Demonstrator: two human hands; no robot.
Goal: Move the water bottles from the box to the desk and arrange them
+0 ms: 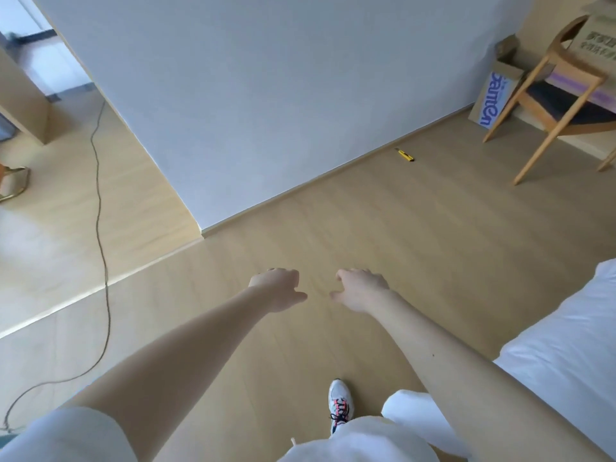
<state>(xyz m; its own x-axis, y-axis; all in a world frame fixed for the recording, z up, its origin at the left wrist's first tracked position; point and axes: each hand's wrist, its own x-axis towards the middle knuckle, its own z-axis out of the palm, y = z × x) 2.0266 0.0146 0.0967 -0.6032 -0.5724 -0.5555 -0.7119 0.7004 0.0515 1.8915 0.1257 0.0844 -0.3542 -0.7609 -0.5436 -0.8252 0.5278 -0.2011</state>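
My left hand (pixel 278 290) and my right hand (pixel 358 290) reach forward over the wooden floor, side by side, with fingers loosely curled downward and nothing in them. A cardboard box with blue lettering (pixel 493 98) stands open on the floor against the wall at the far right, behind a wooden chair. No water bottles show; the box's inside is hidden from here. A larger cardboard box (pixel 596 45) sits at the top right, beyond the chair.
A wooden chair (pixel 550 95) stands at the right. A yellow utility knife (pixel 405 155) lies by the baseboard. A dark cable (pixel 100 195) trails across the floor at left. White bedding (pixel 566 345) fills the right edge. My shoe (pixel 340 403) is below.
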